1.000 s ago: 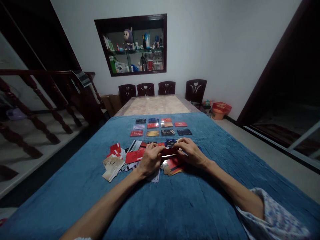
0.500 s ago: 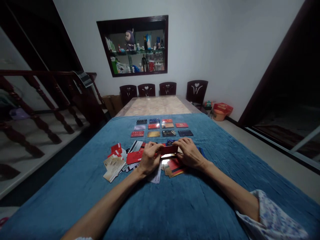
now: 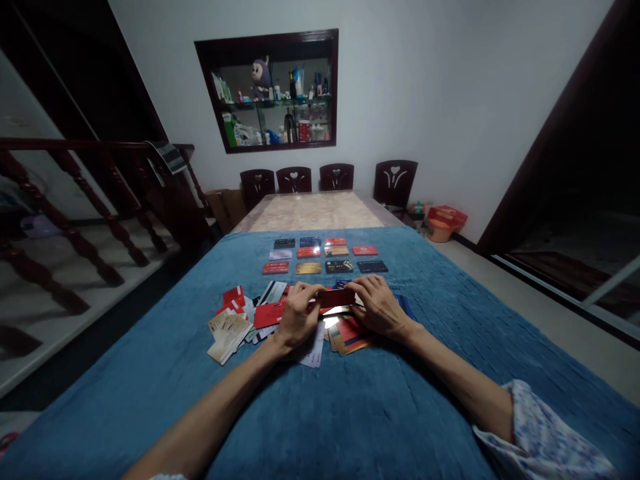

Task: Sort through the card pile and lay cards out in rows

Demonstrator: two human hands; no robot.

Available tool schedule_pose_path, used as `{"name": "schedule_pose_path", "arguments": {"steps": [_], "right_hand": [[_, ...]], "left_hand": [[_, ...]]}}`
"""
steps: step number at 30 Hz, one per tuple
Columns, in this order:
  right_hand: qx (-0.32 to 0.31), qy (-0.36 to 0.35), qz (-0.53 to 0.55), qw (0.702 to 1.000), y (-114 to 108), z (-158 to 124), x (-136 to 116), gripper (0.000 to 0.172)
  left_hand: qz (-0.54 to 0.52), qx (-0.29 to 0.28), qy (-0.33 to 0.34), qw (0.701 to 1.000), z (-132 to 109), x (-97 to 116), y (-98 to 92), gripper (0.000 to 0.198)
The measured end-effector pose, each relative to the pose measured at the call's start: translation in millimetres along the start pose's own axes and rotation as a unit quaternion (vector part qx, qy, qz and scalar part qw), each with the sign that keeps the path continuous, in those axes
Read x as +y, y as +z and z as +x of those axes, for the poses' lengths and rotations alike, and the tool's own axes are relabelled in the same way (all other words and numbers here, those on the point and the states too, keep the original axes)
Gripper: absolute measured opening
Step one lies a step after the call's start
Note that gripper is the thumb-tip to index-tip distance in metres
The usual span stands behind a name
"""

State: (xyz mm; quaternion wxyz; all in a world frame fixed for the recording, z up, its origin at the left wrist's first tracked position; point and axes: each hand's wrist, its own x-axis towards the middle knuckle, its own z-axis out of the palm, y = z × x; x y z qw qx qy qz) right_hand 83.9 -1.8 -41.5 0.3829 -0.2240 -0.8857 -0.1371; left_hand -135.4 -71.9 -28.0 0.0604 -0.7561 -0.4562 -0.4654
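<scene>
Between my hands is a dark red card (image 3: 337, 298), held by its two short ends just above the loose cards; it could be one card or a thin stack. My left hand (image 3: 300, 313) pinches its left end, and my right hand (image 3: 377, 305) grips the right end. Red and gold cards (image 3: 353, 333) lie fanned beneath my right hand. A pale card (image 3: 314, 348) sticks out below my left hand. To the left spreads a loose pile with a red card (image 3: 269, 314) and beige cards (image 3: 226, 337). My fingers hide part of the pile.
Beyond my hands, cards lie in rows, among them a gold card (image 3: 309, 268) and a black card (image 3: 373, 266). A blue cloth (image 3: 380, 400) covers the near table; its marble top (image 3: 315, 210) shows behind. Chairs (image 3: 395, 183) stand at the far end.
My hands keep hold of the dark red card in nearly the same place, its face tilted slightly. The cards on the cloth lie as before; the view has shifted very slightly.
</scene>
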Motion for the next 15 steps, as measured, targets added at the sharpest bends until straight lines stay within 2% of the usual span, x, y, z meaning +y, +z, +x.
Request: {"name": "schedule_pose_path", "arguments": {"steps": [10, 15], "right_hand": [[0.032, -0.008, -0.034, 0.999, 2.6, 2.4, 0.3, 0.036], [0.047, -0.015, -0.033, 0.998, 0.2, 1.9, 1.8, 0.039]], "left_hand": [[-0.009, 0.006, -0.005, 1.0, 1.0, 0.4, 0.4, 0.028], [-0.003, 0.005, 0.022, 1.0, 1.8, -4.5, 0.1, 0.029]]}}
